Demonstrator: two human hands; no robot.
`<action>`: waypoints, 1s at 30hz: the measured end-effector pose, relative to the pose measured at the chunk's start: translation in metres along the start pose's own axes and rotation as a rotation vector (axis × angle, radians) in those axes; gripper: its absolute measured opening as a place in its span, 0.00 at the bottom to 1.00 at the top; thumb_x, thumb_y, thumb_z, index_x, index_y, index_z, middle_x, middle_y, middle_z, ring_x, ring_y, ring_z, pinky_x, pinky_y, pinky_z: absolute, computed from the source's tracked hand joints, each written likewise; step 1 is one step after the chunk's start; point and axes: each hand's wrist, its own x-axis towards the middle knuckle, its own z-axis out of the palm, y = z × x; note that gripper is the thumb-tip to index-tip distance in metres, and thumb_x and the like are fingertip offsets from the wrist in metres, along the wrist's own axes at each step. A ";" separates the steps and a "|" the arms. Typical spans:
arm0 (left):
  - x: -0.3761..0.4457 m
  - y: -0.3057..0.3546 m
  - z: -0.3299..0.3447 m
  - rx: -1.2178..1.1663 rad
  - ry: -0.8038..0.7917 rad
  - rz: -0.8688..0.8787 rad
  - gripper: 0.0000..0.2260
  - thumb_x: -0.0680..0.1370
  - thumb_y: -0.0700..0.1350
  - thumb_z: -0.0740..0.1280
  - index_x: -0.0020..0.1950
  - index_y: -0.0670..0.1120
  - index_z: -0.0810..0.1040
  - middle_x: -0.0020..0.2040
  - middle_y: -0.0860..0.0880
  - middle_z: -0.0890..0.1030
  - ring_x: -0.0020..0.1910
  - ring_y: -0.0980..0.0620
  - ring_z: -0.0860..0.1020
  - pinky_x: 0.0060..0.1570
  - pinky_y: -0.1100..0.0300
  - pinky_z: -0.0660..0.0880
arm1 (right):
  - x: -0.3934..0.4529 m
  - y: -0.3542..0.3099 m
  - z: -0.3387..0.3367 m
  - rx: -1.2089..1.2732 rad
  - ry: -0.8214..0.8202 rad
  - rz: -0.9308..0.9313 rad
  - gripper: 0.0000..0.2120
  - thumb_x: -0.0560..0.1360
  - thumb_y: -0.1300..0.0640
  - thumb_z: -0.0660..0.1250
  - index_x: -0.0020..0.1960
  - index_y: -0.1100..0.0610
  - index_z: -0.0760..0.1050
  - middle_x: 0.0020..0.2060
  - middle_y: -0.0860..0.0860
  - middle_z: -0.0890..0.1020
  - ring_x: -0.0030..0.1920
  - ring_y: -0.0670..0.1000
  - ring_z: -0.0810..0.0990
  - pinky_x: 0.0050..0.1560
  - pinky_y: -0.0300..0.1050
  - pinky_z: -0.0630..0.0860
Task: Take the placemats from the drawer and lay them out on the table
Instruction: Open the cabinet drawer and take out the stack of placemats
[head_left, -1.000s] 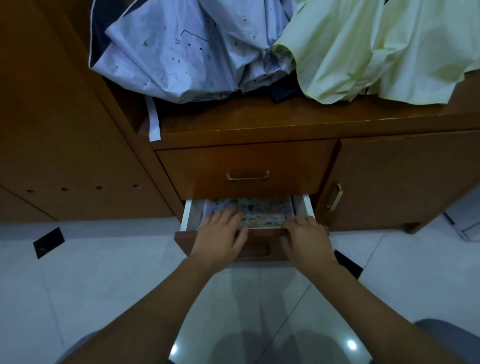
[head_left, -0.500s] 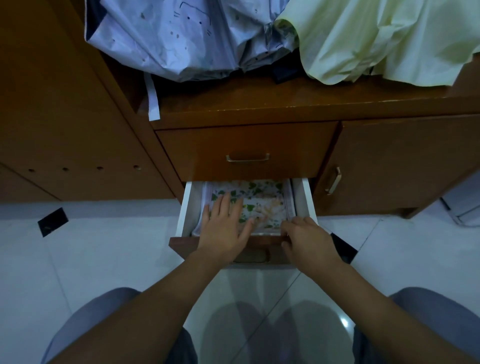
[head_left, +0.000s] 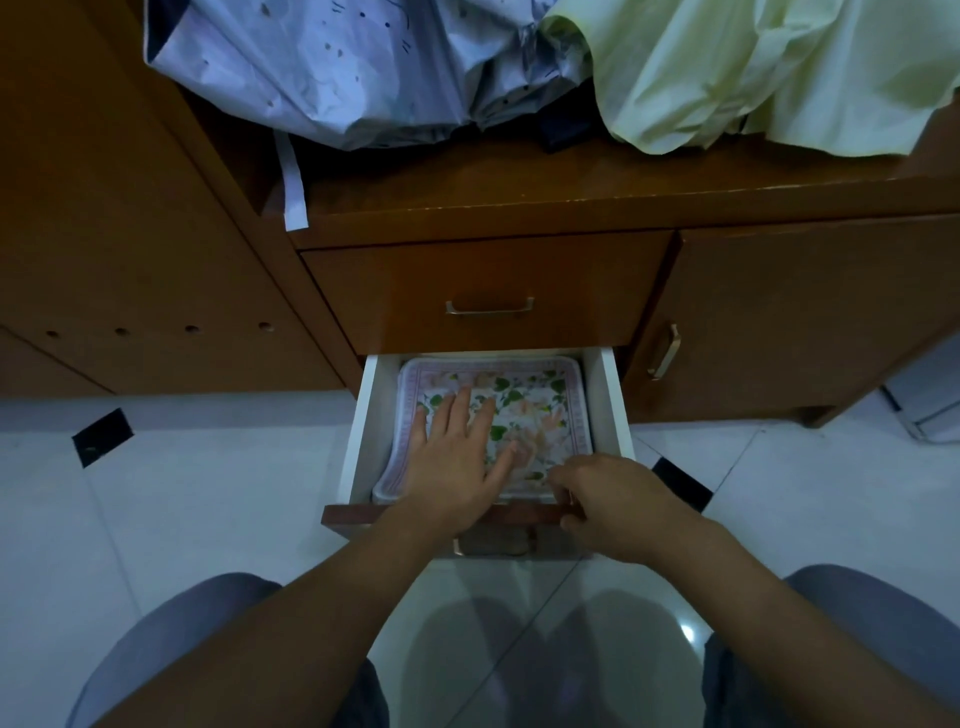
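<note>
- While the low wooden drawer with white inner walls (head_left: 364, 436) stands pulled out, the stacked floral-printed placemats (head_left: 540, 400) lie inside it.
- The left hand (head_left: 457, 457) rests flat on them, fingers spread.
- The right hand (head_left: 618, 504) curls its fingers over the drawer's front edge.

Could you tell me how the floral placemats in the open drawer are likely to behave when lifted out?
The floral pink-bordered placemats look thin and stacked, so probably light and bendy. Their surface seems smooth, so the top one may slide under the flat left hand. Their edges sit close to the white drawer wall, so getting fingers under could be fiddly.
</note>
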 end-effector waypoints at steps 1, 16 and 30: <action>-0.001 0.001 0.001 -0.001 -0.006 0.001 0.34 0.77 0.67 0.37 0.79 0.53 0.49 0.80 0.47 0.48 0.79 0.47 0.45 0.75 0.41 0.45 | 0.000 0.002 -0.001 0.017 -0.012 -0.010 0.06 0.72 0.52 0.67 0.46 0.51 0.73 0.44 0.48 0.77 0.44 0.50 0.75 0.41 0.45 0.72; -0.004 -0.008 0.005 0.011 0.035 -0.045 0.33 0.78 0.67 0.42 0.79 0.52 0.47 0.80 0.46 0.48 0.79 0.47 0.46 0.75 0.43 0.43 | 0.001 0.010 0.003 0.144 -0.103 -0.037 0.09 0.68 0.50 0.71 0.37 0.47 0.70 0.33 0.45 0.75 0.34 0.43 0.73 0.32 0.40 0.69; 0.002 -0.027 -0.045 -0.062 0.196 0.008 0.33 0.79 0.68 0.46 0.79 0.53 0.49 0.80 0.49 0.48 0.78 0.49 0.48 0.76 0.45 0.48 | 0.028 -0.004 -0.004 0.278 0.356 0.026 0.36 0.75 0.35 0.61 0.77 0.46 0.55 0.76 0.44 0.58 0.76 0.47 0.54 0.75 0.48 0.55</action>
